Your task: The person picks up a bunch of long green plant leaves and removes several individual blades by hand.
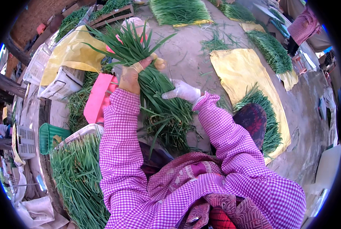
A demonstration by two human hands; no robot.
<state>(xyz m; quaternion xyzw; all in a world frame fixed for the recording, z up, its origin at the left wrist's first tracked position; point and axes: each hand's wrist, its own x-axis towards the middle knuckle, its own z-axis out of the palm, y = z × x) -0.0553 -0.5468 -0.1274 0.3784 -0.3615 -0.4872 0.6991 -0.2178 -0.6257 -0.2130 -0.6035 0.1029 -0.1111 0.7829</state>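
My left hand, with pale coverings on some fingers, is closed round a bunch of long flat green leaves held up in front of me, tips fanning toward the upper left. My right hand, in a white glove, grips the same bunch lower down on its right side. A loose heap of greens lies below the bunch, near my legs. A pink plastic object stands left of my left hand. A crate of upright greens is at the lower left.
Yellow sheet with greens on the right. Rows of greens at the back. White baskets under yellow mesh and a green basket on the left. Another person at upper right; wooden posts along the left.
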